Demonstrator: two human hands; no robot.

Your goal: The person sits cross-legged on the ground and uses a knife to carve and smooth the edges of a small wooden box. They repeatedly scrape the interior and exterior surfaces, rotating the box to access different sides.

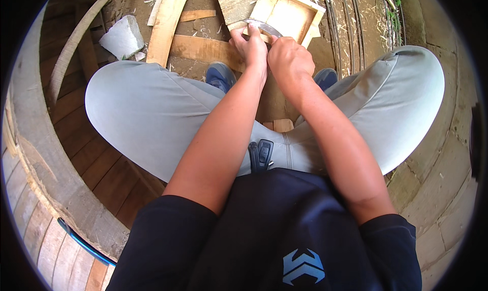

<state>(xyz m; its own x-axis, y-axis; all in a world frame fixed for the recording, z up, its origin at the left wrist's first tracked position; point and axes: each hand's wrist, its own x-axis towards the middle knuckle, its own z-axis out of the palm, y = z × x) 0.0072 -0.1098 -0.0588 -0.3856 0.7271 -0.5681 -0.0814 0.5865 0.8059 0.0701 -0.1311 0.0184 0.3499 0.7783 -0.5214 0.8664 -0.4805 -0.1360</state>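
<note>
A curved metal blade, like a sickle's (265, 26), arcs across the gap between my two hands. My right hand (292, 61) is a fist at the blade's right end, closed round its handle, which the fingers hide. At the blade's other end my left hand (252, 48) is closed, thumb and fingers pinched; what lies in them is mostly hidden. Just beyond the hands, a shallow square wooden tray (314, 21) with raised edges lies tilted on a wide wooden board (235, 5).
Loose planks (169, 23) and wood shavings lie on the dirt ground, with a whitish stone block (123, 38) at the left. Thin dark rods (333, 24) run along the right. My bent knees flank the work, and a dark key fob (265, 151) hangs at my waist.
</note>
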